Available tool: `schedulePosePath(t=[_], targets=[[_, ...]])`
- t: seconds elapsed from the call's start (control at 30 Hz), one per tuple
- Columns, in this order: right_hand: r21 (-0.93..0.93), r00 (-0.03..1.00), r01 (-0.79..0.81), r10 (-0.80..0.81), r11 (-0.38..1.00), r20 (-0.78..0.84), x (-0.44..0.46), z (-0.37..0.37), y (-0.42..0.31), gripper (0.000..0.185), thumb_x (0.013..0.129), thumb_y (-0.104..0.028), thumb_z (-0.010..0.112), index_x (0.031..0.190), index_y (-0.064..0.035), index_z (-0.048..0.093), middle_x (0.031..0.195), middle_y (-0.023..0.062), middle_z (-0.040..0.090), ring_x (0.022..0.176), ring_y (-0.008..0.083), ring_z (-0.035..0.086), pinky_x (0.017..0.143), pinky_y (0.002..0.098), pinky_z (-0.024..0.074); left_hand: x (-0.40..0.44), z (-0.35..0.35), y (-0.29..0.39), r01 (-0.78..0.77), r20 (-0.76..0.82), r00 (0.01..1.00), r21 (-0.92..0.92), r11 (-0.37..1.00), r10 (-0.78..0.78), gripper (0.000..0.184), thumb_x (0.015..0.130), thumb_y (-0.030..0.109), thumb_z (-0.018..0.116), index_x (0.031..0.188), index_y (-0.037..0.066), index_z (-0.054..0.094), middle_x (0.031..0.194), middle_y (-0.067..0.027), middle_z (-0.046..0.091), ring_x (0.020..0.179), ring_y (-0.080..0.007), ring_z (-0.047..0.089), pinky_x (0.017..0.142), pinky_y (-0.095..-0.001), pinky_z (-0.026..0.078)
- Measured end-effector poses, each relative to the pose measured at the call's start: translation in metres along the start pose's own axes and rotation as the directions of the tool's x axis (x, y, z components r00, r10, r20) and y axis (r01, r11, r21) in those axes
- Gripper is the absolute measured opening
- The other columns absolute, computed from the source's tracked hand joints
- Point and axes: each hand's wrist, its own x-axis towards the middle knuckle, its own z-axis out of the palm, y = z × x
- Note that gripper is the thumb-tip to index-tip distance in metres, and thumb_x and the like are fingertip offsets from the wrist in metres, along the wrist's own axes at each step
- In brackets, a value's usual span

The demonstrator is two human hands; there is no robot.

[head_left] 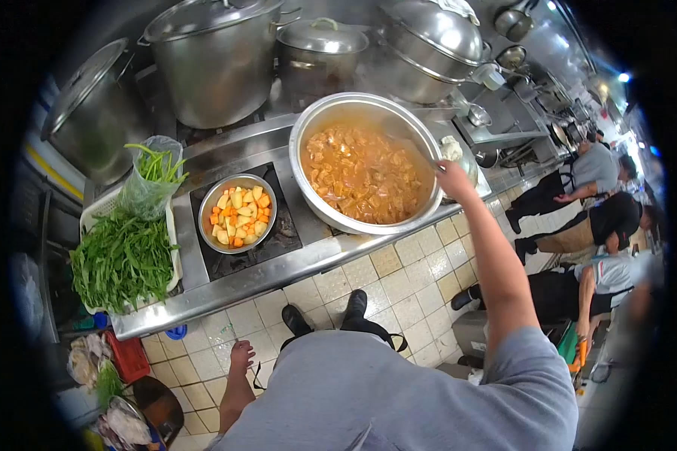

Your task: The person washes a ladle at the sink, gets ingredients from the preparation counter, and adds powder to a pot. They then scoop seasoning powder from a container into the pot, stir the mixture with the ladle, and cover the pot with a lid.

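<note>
With our right hand [455, 180] we hold a thin metal handle [441, 167], our fingers closed around it at the right rim of a wide, round, silver metal pot [298, 169]; the pot lies just to the left of this grip, and inside it is a brownish-orange stew [361, 177] of chunky pieces in sauce; we cannot tell what the handle's far end looks like.

Just beyond our right grip sits a crumpled white item [451, 148], too small to name surely; beyond the pot, up and to the left of the grip, stands a steel pot with a domed lid [429, 56].

Our left hand [242, 355] holds nothing that we can see, its fingers loosely curled and apart; it hangs over the pale tiled floor [267, 310], short of the steel counter [327, 257].

Farther ahead of this hand, on a black burner [284, 229], rests a round steel bowl [201, 218] of orange and pale yellow chunks [241, 214]; to the left of the bowl, a white plastic basket [176, 259] bears leafy greens [120, 263] and a clear plastic bag [144, 197] of long green vegetables [158, 161]; well to the right of both our hands are other people [598, 169].
</note>
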Motion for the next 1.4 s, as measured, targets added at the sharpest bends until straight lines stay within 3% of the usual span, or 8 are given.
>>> schedulePosePath(t=[0.03,0.1,0.17,0.23,0.57,0.77,0.97,1.4], targets=[[0.059,0.997,-0.047,0.043,0.997,0.062,0.014,0.014,-0.018,0.039,0.084,-0.017,0.061,0.122,-0.0063,0.062,0.100,0.0228,0.069,0.093,0.0351,0.067,0.079,0.0410,0.0521,-0.004,-0.004,0.002,-0.009,-0.011,1.000,-0.005,1.000,0.009,0.025,0.090,0.029,0.058,0.113,0.018,0.056,0.099,-0.0020,0.063,0.086,-0.0182,0.063,0.065,-0.0364,0.046],[-0.001,1.000,0.001,-0.001,1.000,0.005,0.053,0.075,-0.025,0.027,0.085,-0.018,0.057,0.100,0.0006,0.069,0.099,0.0254,0.067,0.096,0.0407,0.065,0.084,0.0454,0.0527,-0.008,-0.011,0.006,-0.021,-0.012,1.000,0.008,1.000,0.022,0.027,0.091,0.030,0.058,0.114,0.017,0.056,0.100,-0.0018,0.063,0.086,-0.0177,0.063,0.064,-0.0359,0.045],[-0.225,0.997,0.048,-0.032,0.973,0.073,0.048,0.097,-0.073,0.024,0.084,-0.014,0.055,0.096,0.0014,0.070,0.095,0.0244,0.069,0.093,0.0380,0.067,0.081,0.0446,0.0546,-0.007,-0.017,0.008,-0.027,-0.023,0.999,-0.011,1.000,0.026,0.029,0.091,0.032,0.058,0.115,0.017,0.055,0.100,-0.0019,0.063,0.085,-0.0179,0.064,0.063,-0.0356,0.045],[-0.173,0.994,0.095,-0.085,0.980,0.068,0.014,0.100,-0.117,0.020,0.084,-0.011,0.055,0.091,-0.0001,0.070,0.095,0.0223,0.070,0.090,0.0360,0.069,0.078,0.0438,0.0562,-0.006,-0.022,0.007,-0.035,-0.016,0.999,0.006,0.999,0.035,0.030,0.091,0.034,0.059,0.116,0.018,0.054,0.100,-0.0021,0.063,0.085,-0.0180,0.064,0.064,-0.0360,0.046],[-0.357,0.932,0.363,-0.338,0.861,0.132,-0.137,0.064,-0.110,0.043,0.089,-0.004,0.042,0.132,-0.0068,0.051,0.092,0.0209,0.065,0.074,0.0359,0.068,0.063,0.0458,0.0559,0.007,-0.018,0.020,-0.020,0.031,0.999,0.101,0.995,0.017,0.031,0.091,0.036,0.057,0.115,0.017,0.054,0.102,-0.0018,0.063,0.086,-0.0181,0.063,0.070,-0.0403,0.047],[-0.368,0.962,0.267,-0.224,0.891,0.157,-0.185,-0.019,-0.065,0.058,0.084,-0.004,0.056,0.138,-0.0232,0.050,0.093,0.0154,0.064,0.084,0.0344,0.066,0.074,0.0441,0.0541,0.026,-0.018,0.028,-0.035,0.065,0.997,0.098,0.995,0.028,0.031,0.091,0.036,0.058,0.116,0.018,0.054,0.102,-0.0019,0.064,0.086,-0.0179,0.064,0.070,-0.0403,0.048],[-0.277,0.981,0.160,-0.122,0.947,0.149,-0.203,-0.113,-0.060,0.039,0.081,-0.006,0.062,0.118,-0.0148,0.067,0.095,0.0180,0.068,0.090,0.0366,0.064,0.080,0.0425,0.0524,0.024,-0.026,0.020,-0.011,0.049,0.999,0.120,0.993,0.005,0.031,0.091,0.036,0.059,0.117,0.019,0.055,0.102,-0.0023,0.064,0.086,-0.0179,0.064,0.068,-0.0398,0.048],[-0.299,0.987,0.114,-0.075,0.947,0.140,-0.120,0.013,-0.031,0.026,0.086,-0.014,0.061,0.110,-0.0163,0.069,0.094,0.0167,0.070,0.089,0.0361,0.067,0.079,0.0463,0.0541,0.009,-0.007,0.032,-0.013,0.022,1.000,0.119,0.993,0.010,0.032,0.090,0.033,0.059,0.117,0.018,0.054,0.102,-0.0021,0.064,0.086,-0.0182,0.064,0.068,-0.0378,0.048]])
